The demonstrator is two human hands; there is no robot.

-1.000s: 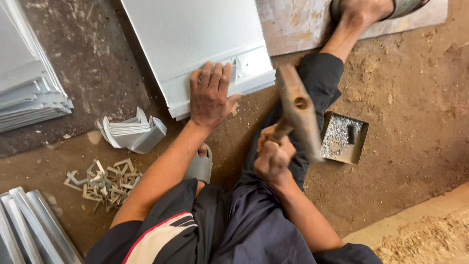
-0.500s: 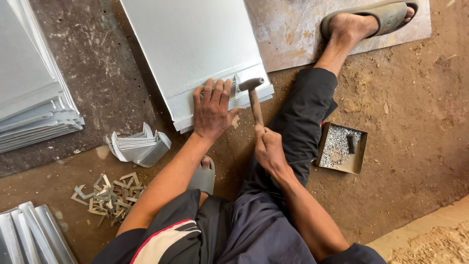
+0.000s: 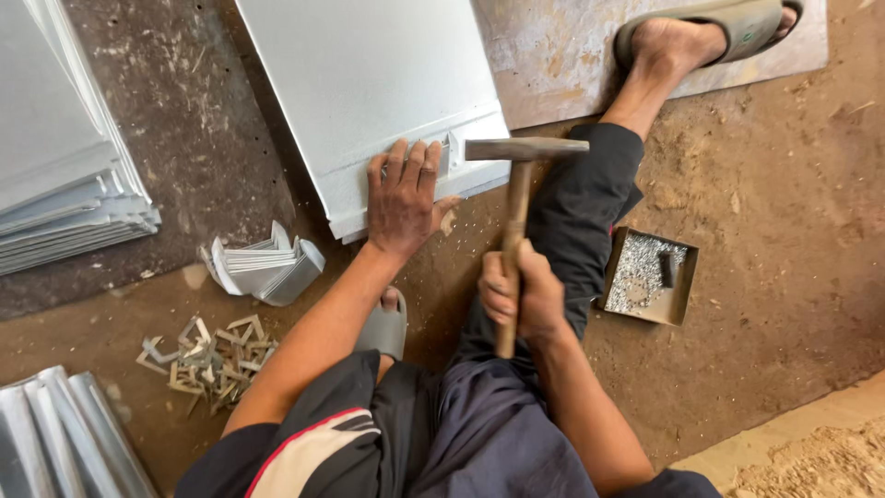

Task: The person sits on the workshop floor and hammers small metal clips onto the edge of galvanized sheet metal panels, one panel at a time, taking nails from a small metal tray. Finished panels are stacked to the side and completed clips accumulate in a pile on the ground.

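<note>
A pale grey metal sheet [image 3: 369, 83] lies on the ground in front of me, its folded near edge towards me. My left hand [image 3: 402, 198] presses flat on that edge, fingers beside a small metal bracket [image 3: 449, 152]. My right hand [image 3: 516, 293] grips the wooden handle of a hammer [image 3: 516, 184]. The hammer's steel head hangs just above the sheet's near right corner, level with the bracket.
Stacked grey sheets [image 3: 64, 157] lie at the left, bent strips [image 3: 55, 433] at the bottom left. A bundle of folded pieces [image 3: 267, 263] and several small brackets [image 3: 207, 360] sit near my left arm. A tray of small fasteners [image 3: 645, 275] is by my right leg.
The hammer swung down from its raised position onto the sheet's edge by the bracket, then lifted slightly. My left hand stayed pressed on the sheet.
</note>
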